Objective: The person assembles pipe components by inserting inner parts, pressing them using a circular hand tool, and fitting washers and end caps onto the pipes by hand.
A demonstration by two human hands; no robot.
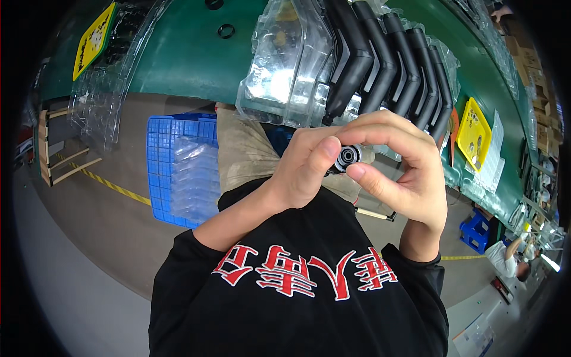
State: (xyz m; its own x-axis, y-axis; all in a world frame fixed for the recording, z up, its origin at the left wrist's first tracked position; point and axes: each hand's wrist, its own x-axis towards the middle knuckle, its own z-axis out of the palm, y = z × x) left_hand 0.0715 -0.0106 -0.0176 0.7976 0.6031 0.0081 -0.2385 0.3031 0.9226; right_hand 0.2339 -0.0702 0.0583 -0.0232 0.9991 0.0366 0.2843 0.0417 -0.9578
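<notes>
Both of my hands hold a small round black part [347, 157] with concentric rings, close to my chest. My left hand [306, 169] grips it from the left, thumb across its rim. From the right, my right hand [404, 169] curls around it, index finger arched over the top and thumb underneath. Just beyond my hands, on the green workbench [184, 59], a row of several black angled handle-like parts [386, 65] lies in a clear plastic tray [285, 65].
Two black rings [225, 31] lie on the bench farther back. Clear trays [119, 65] are stacked at the left, and yellow cards [474, 134] lie on the bench. A blue crate [160, 160] holding clear trays stands on the floor below. Another person [505, 259] works at the far right.
</notes>
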